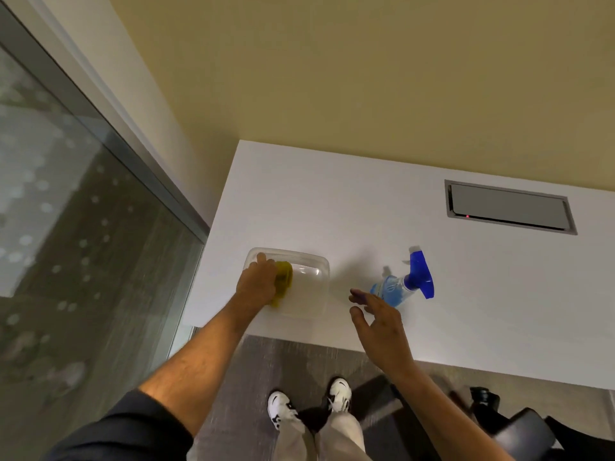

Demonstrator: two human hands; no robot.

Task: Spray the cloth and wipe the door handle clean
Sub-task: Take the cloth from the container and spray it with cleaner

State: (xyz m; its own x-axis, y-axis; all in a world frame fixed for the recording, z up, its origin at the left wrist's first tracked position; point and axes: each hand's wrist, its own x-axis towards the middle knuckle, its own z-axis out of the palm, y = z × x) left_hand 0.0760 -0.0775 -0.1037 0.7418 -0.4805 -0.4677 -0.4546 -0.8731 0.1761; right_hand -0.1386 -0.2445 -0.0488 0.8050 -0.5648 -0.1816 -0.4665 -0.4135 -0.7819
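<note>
A yellow cloth [283, 280] lies in a clear plastic tub [312, 287] on the white table [432, 294]. My left hand [258, 284] reaches into the tub and closes on the cloth. To the right, a spray bottle [396, 289] with blue liquid and a blue trigger head lies on its side on the table. My right hand [379, 319] hovers just left of and below the bottle, fingers spread, holding nothing. No door handle is in view.
A glass wall or door with a grey metal frame [143, 168] runs along the left. A grey hatch [509, 207] is set into the table at the back right. A dark chair [519, 434] stands at the lower right, by my feet on the carpet.
</note>
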